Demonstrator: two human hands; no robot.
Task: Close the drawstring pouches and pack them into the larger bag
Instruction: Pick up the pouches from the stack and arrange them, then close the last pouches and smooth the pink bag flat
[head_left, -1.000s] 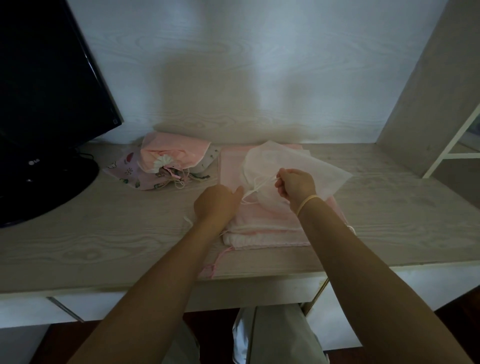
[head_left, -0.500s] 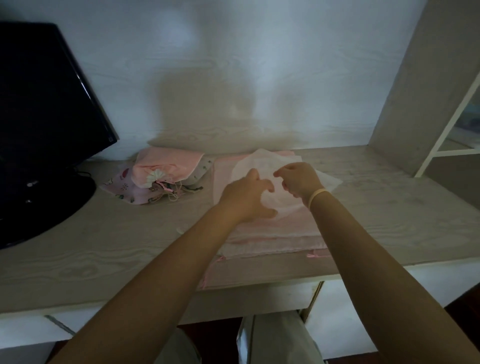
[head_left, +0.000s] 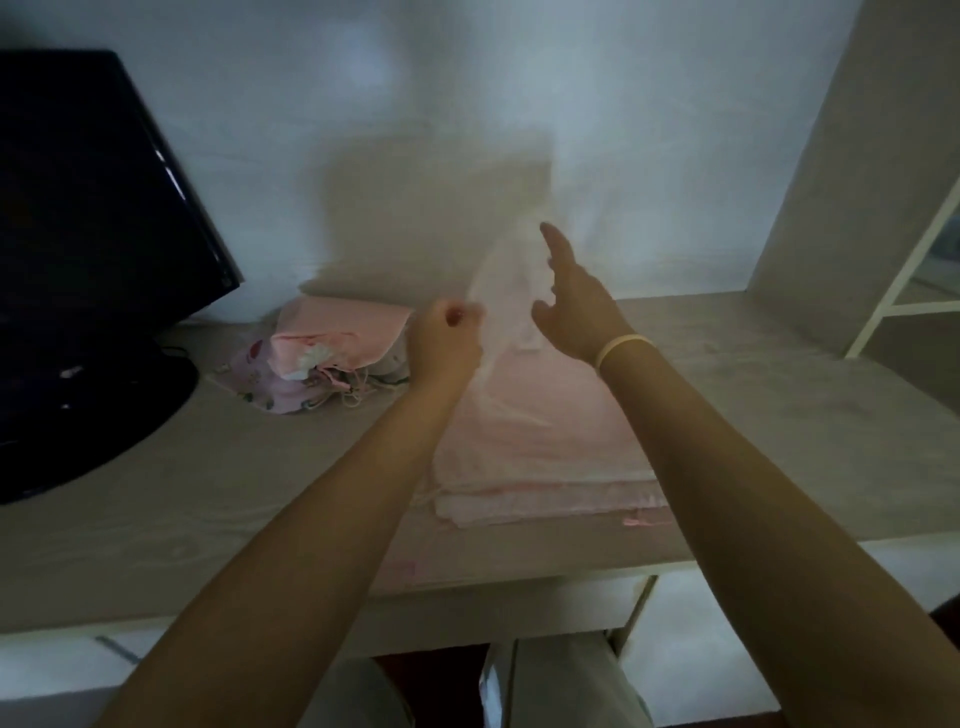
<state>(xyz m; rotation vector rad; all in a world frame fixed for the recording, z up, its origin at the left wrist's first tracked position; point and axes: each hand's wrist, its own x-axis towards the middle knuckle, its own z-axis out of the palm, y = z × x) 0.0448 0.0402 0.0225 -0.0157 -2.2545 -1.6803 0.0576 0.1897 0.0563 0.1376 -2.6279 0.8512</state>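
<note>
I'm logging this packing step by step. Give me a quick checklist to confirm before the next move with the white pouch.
1. White pouch lifted off the pink bag: ok.
2. Left hand gripping the pouch: ok, fist closed at its edge.
3. Right hand holding it: not ok, fingers spread.
4. Pouch drawn shut: cannot tell, blurred.
5. Pink bag mouth open: cannot tell.
6. Pouch pile out of the way: ok.

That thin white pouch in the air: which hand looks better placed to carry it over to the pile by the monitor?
Probably the left hand: it grips the white pouch and is nearer the pile. The right hand is open, fingers spread.
</note>
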